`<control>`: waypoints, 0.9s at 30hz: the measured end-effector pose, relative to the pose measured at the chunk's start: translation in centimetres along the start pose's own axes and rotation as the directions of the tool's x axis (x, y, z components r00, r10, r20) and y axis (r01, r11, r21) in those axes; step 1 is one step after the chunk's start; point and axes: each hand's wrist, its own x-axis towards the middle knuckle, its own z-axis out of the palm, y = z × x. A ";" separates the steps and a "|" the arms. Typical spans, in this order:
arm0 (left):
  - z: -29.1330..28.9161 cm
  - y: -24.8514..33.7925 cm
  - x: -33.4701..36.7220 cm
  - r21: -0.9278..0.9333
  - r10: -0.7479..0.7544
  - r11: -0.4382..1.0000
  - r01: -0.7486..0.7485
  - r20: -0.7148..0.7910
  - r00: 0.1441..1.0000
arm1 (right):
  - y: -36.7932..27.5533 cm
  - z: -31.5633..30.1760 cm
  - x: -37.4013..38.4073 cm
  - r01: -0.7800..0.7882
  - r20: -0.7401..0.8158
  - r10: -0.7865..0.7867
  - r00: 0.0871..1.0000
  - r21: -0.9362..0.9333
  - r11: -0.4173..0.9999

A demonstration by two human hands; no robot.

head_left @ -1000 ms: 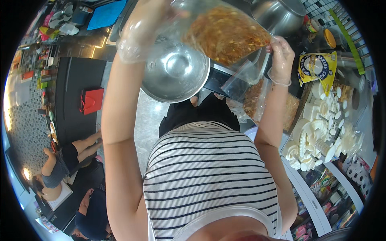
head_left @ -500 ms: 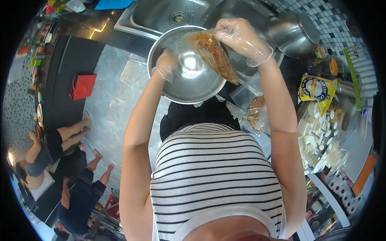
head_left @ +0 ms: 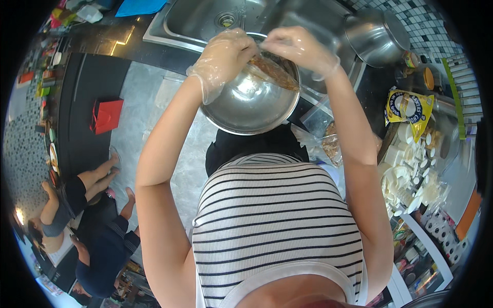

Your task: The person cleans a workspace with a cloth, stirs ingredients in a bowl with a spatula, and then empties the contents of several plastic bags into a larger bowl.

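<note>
Both my hands wear clear plastic gloves. Over the large steel bowl (head_left: 245, 115) hangs a clear plastic bag of reddish-brown chunky food (head_left: 277, 76), slanting down to the right. My right hand (head_left: 300, 49) pinches the bag's upper end with closed fingers. Close beside it, my left hand (head_left: 226, 54) has its fingers bent around the same upper end of the bag. The fingertips of both hands nearly meet there. The bowl's far rim is partly hidden behind my hands, and the visible inside of the bowl is bare, shiny metal.
Beyond the bowl is a steel sink (head_left: 200, 20), with a steel pot (head_left: 377, 38) at its right. On the right lie a yellow package (head_left: 409, 109), white pieces (head_left: 405, 174) and another bag of brown food (head_left: 333, 143). A red bag (head_left: 108, 115) and two people are at left.
My left hand has come up out of the bowl to the bag's upper end. The bag has tilted flatter, and my right hand has shifted slightly left.
</note>
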 end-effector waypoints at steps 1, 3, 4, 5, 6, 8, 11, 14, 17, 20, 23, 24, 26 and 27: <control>0.2 -0.2 -0.1 -0.016 0.014 1.000 -0.014 -0.020 1.000 | 0.6 -0.4 -0.9 -0.013 -0.056 0.013 0.998 0.012 1.000; 0.4 -0.4 -0.5 -0.032 -0.009 0.999 0.008 -0.025 1.000 | 0.9 -1.0 -4.1 -0.130 -0.055 0.123 0.991 -0.141 0.981; 0.5 -0.6 -0.8 -0.043 -0.029 0.999 0.027 -0.055 0.998 | 1.1 -1.0 -5.6 -0.232 -0.060 0.224 0.973 -0.287 0.929; 0.6 -0.4 -0.7 -0.063 -0.039 0.997 0.034 -0.083 0.996 | 1.0 -0.8 -7.1 -0.237 -0.064 0.228 0.972 -0.289 0.928; 0.8 -0.3 -0.5 -0.068 -0.034 0.997 0.029 -0.078 0.996 | 1.2 -0.4 -8.6 -0.219 -0.028 0.224 0.974 -0.357 0.908; 1.0 -0.2 -0.1 -0.177 -0.055 0.983 0.038 -0.090 0.994 | 1.6 0.4 -9.6 -0.204 0.004 0.226 0.974 -0.420 0.884; 1.0 -0.4 -0.1 -0.229 -0.085 0.971 0.068 -0.067 0.994 | 2.1 1.6 -9.8 -0.215 -0.045 0.221 0.974 -0.486 0.847; 0.9 0.0 -0.2 -0.304 -0.079 0.951 0.053 -0.072 0.994 | 3.2 1.7 -10.0 -0.133 -0.084 0.107 0.991 -0.451 0.883; 0.2 0.6 -0.2 -0.448 -0.141 0.887 0.112 -0.031 0.989 | 3.3 1.5 -10.1 -0.197 -0.122 0.169 0.978 -0.277 0.941; -1.3 -0.2 -0.8 -0.521 -0.182 0.846 0.116 -0.078 0.980 | 2.3 1.1 -10.0 -0.113 -0.199 0.100 0.975 -0.056 0.992; -3.1 -0.4 -2.4 -0.461 -0.258 0.874 0.152 -0.177 0.950 | -1.0 0.4 -8.9 -0.123 -0.244 0.195 0.950 0.280 0.952; -3.3 -0.5 -3.4 -0.550 -0.353 0.812 0.193 -0.201 0.914 | -2.7 0.3 -8.1 -0.111 -0.240 0.177 0.955 0.264 0.958; -4.0 -0.4 -4.3 -0.512 -0.343 0.844 0.156 -0.293 0.893 | -4.9 -0.1 -6.9 -0.100 -0.230 0.158 0.960 0.243 0.965; -4.4 0.0 -4.6 -0.471 -0.324 0.874 0.121 -0.377 0.868 | -5.7 -0.2 -6.4 -0.116 -0.229 0.189 0.955 0.302 0.946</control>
